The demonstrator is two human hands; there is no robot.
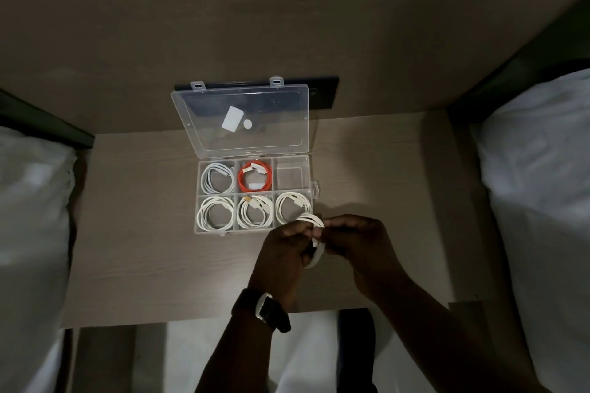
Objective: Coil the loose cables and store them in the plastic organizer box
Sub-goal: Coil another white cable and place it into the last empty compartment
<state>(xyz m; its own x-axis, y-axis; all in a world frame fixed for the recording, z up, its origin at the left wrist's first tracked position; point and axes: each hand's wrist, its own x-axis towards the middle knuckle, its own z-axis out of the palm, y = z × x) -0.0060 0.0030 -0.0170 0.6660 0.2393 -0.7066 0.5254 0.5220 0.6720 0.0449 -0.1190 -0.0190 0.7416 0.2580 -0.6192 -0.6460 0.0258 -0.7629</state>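
Observation:
A clear plastic organizer box (313, 190) lies on the wooden table with its lid (204, 137) standing open. It has six compartments. Coiled white cables (214, 212) fill both left cells, the near middle cell and the near right cell. An orange coiled cable (255, 180) sits in the far middle cell. The far right compartment (289, 174) holds no cable. Just in front of the box's near right corner, my left hand (284, 257) and my right hand (357, 242) together pinch a small coil of white cable (316, 241) above the table.
The wooden table (153, 249) stands against a wood-panelled wall with a dark socket plate (322, 94) behind the lid. White bedding (32, 217) lies to the left and more bedding (542, 185) lies to the right. A dark watch (266, 309) is on my left wrist.

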